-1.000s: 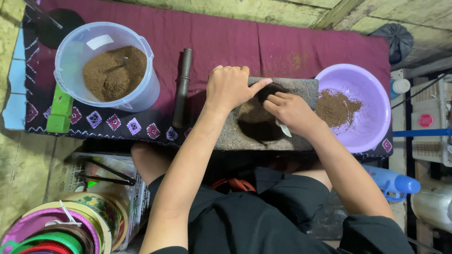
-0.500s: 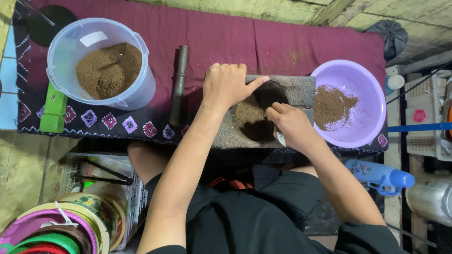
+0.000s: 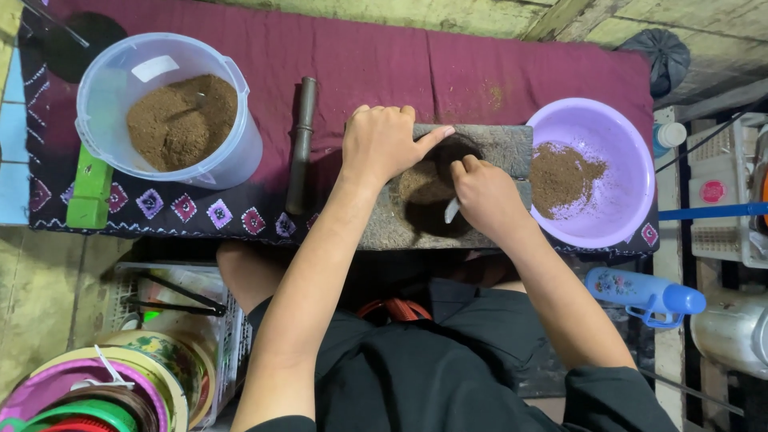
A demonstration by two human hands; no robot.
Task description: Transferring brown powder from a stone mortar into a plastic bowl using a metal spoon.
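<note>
from my seat the nearest things are the stack of coloured round trays [image 3: 88, 392] at the lower left and a blue bottle [image 3: 640, 292] lying at the lower right, either side of my dark-clothed lap. past that sits the grey stone grinding slab [image 3: 384, 228] on the maroon cloth [image 3: 480, 72], with both my hands on it. my right hand [image 3: 484, 196] is curled shut around a small pale scraper [image 3: 452, 210], only its tip showing, and pressed into the brown powder [image 3: 424, 188] heaped in the slab's worn hollow. my left hand [image 3: 384, 144] lies palm down on the slab's far edge, thumb stretched toward the right hand; the two hands are close but apart.

i judge the powder loose, dry and light, prone to spill and dust, so it wants scooping with the scraper, not pinching. the slab looks heavy and rough, unlikely to slide. the powder is fine, reddish brown, darker in the shadowed hollow.

a dark cylindrical stone roller [image 3: 302, 144] lies just left of the slab. the purple basin [image 3: 632, 200] on the right holds a little powder, and furthest, at the left, the clear plastic bucket [image 3: 240, 152] holds much more
</note>
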